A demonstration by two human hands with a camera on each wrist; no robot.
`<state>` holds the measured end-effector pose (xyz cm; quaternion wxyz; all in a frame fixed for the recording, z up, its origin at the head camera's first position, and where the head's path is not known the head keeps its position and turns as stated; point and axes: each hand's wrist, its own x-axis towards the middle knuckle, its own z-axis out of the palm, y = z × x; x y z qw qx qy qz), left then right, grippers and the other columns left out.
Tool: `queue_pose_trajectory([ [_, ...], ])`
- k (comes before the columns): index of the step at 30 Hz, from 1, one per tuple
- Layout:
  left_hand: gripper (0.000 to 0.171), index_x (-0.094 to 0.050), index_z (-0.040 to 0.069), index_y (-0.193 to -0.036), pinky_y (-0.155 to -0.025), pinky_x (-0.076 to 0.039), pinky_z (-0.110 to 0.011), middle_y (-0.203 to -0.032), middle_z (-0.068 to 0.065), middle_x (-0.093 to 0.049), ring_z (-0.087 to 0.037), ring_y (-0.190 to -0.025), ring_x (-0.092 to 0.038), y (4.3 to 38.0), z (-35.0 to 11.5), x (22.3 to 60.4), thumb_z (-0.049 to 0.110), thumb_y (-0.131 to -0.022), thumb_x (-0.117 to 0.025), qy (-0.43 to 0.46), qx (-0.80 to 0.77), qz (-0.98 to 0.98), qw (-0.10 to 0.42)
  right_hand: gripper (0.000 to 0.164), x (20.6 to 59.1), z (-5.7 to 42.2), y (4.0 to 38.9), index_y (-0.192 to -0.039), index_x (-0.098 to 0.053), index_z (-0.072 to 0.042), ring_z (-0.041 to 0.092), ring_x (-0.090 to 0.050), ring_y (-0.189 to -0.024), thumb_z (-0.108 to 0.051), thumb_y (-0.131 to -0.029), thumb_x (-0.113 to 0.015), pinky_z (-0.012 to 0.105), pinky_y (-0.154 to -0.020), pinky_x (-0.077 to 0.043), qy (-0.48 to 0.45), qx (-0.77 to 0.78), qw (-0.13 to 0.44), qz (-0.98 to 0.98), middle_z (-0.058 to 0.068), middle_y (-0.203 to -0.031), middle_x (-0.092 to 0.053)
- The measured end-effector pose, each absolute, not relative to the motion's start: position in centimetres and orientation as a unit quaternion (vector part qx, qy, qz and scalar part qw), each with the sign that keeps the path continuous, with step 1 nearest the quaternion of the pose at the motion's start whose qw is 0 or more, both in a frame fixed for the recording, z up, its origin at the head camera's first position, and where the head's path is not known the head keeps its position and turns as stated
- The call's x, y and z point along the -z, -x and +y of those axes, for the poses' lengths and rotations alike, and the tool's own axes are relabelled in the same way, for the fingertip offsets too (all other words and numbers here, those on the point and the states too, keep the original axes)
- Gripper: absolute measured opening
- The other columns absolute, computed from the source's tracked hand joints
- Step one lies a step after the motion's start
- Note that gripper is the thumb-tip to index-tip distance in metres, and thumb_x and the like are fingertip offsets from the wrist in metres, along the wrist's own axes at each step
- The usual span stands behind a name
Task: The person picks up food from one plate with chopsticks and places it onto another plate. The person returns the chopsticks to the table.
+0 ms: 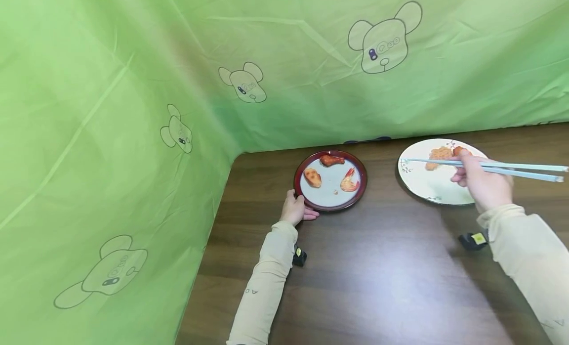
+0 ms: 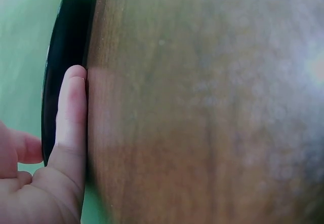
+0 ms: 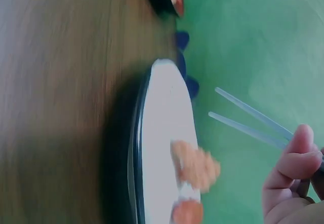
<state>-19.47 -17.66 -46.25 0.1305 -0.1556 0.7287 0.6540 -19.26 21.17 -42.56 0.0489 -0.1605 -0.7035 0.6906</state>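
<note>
My left hand (image 1: pixel 294 209) holds the near left edge of a round plate (image 1: pixel 363 188) with a dark red rim. In the left wrist view, a straight finger (image 2: pixel 71 112) lies along the plate's dark side, with another fingertip at its outer edge. On this plate lie a drumstick (image 1: pixel 332 160), a shrimp (image 1: pixel 349 181) and a browned oval piece (image 1: pixel 312 177). My right hand (image 1: pixel 484 183) grips pale blue chopsticks (image 1: pixel 529 166) over a white plate (image 1: pixel 428 187). Their tips are apart with nothing between. Below them sit a bumpy tan food piece (image 1: pixel 437 157) and an orange-red piece (image 1: pixel 459 150).
Both plates stand toward the back of a brown wooden table (image 1: pixel 355 276). A green curtain (image 1: pixel 284 48) with bear-head outlines hangs behind the table and down its left side. A tiny crumb (image 1: pixel 335 192) lies near the shrimp. Black wrist devices (image 1: pixel 300 257) show beside the sleeves.
</note>
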Motion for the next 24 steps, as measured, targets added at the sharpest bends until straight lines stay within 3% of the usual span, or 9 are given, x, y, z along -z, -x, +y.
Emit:
queue_pose_trajectory([
  [8,0.047,-0.017,-0.001,-0.146,-0.058,-0.063,-0.036,-0.088,-0.041,-0.064,-0.034,-0.066,-0.072,20.2,-17.8,48.3,0.009,-0.102,-0.029,0.161,-0.642,0.741,0.112,0.025,43.0,25.0,17.6,-0.072,-0.069,-0.037,0.000,-0.060,-0.046,-0.043,-0.093,-0.057,0.013,-0.044,-0.050,0.175,-0.668,0.051,-0.721,-0.015,-0.053,-0.063],
  [17,0.046,-0.016,-0.003,-0.145,-0.057,-0.063,-0.036,-0.087,-0.039,-0.064,-0.027,-0.059,-0.071,20.3,-17.9,48.6,0.008,-0.102,-0.027,0.158,-0.647,0.737,0.115,0.020,43.6,25.2,18.1,-0.071,-0.073,-0.016,0.008,-0.062,-0.043,-0.026,-0.088,-0.069,0.016,-0.041,-0.053,0.221,-0.806,0.080,-0.543,-0.002,-0.054,-0.066],
  [24,0.046,-0.016,-0.003,-0.145,-0.056,-0.063,-0.035,-0.090,-0.041,-0.063,-0.024,-0.056,-0.069,20.3,-17.8,48.7,0.008,-0.102,-0.027,0.157,-0.647,0.737,0.115,0.020,44.1,25.0,18.7,-0.071,-0.070,-0.010,0.013,-0.062,-0.042,-0.022,-0.088,-0.070,0.019,-0.040,-0.054,0.255,-0.840,0.077,-0.472,0.003,-0.053,-0.064],
])
